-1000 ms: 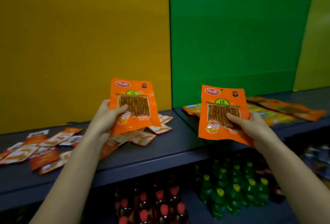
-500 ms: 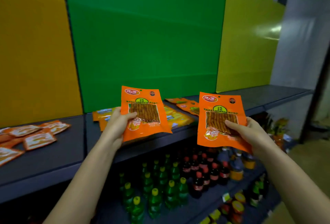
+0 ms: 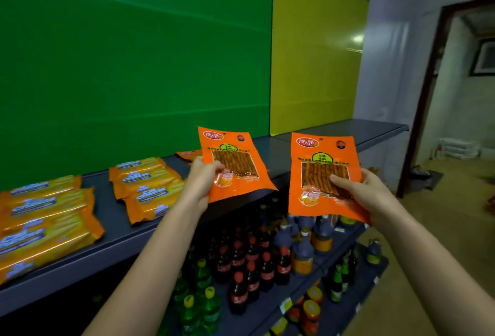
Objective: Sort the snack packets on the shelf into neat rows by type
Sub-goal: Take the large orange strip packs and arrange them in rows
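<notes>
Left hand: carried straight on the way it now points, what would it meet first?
Likely the flat orange packet on the shelf, just beyond the left hand and its held packet; depth is unclear.

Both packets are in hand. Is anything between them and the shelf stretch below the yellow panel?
Nothing visible. The left packet and right packet are held before the shelf; that stretch shows no packets.

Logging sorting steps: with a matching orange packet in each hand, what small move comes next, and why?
Probably lower the left hand and lay its orange windowed snack packet flat on the bare grey shelf beside the similar orange packet lying there. The long yellow wrapped bars fill the left stretch; the right hand holds a matching packet.
</notes>
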Demonstrator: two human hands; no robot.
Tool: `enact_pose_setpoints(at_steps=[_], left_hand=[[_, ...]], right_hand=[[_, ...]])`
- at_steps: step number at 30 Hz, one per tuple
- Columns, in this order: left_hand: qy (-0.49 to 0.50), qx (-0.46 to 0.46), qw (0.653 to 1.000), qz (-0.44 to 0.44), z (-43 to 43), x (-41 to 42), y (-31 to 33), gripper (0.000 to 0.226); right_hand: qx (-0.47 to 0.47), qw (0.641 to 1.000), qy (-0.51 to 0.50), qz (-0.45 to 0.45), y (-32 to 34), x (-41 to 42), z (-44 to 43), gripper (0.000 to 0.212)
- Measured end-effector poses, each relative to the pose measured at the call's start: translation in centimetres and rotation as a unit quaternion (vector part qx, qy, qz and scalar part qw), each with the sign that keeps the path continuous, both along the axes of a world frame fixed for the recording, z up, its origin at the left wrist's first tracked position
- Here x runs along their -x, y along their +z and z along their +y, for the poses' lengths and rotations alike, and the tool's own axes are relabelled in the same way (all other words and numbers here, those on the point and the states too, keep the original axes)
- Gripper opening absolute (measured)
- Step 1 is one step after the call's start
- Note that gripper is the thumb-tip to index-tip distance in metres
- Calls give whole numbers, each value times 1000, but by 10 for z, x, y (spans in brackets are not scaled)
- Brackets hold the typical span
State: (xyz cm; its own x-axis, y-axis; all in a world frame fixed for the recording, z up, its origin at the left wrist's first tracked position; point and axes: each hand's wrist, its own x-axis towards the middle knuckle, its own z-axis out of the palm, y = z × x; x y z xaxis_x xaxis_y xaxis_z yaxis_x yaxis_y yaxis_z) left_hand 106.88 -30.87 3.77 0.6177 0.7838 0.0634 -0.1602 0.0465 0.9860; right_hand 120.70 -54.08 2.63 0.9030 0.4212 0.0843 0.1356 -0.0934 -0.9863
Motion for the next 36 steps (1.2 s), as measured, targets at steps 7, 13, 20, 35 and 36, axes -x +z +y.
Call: enact_pose_setpoints(at_steps=[7,13,20,35,36], left_hand=[[1,-1,999,36,10,-109,0,11],[29,-36,996,71,43,-190,8,42],[68,-49,989,118,66,-252,10,41],[242,-9,946,215,66,-332,-11,33],[258,-3,942,215,65,-336,-14,32]], right_hand=[[-5,1000,18,6,-8,-91,19,33],[-11,998,56,6,0,-173,60,40],[-4,992,126,13,-2,-249,97,41],[36,942,333,5,-19,-359,153,17],[41,939,340,3,-22,-362,155,18]])
